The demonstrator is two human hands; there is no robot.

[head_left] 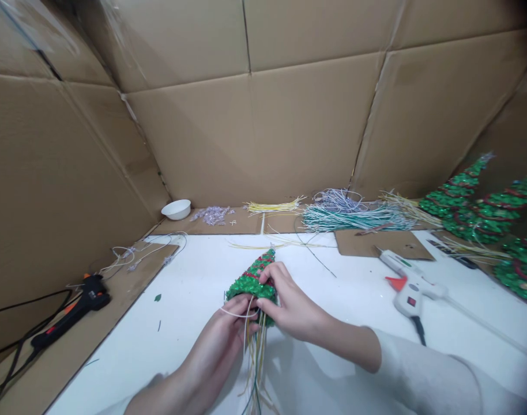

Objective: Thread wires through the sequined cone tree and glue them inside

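Tree [247, 282] cone-shaped, glittery green; red garland [251, 275]; yellowish strands [257, 354] trailing.

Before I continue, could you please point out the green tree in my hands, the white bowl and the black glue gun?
Green tree [248, 281]: head view, on its side.
White bowl [176, 214]: head view, on its outer wall.
Black glue gun [71, 320]: head view, on its handle.

1. Right: desk [332, 288] passable between right hand [289, 305] and white gun [408, 288].
2. Left: desk passable between left hand [220, 340] and black gun [84, 305]; small scraps [158, 298] intervene.
3. Between forearms: strands [257, 369] below tree [250, 279] obstruct.
4. Far side: bowl [176, 210], wires [354, 219] and wall [307, 127] bar passage.
5. Far right: standing trees [499, 210] obstruct.
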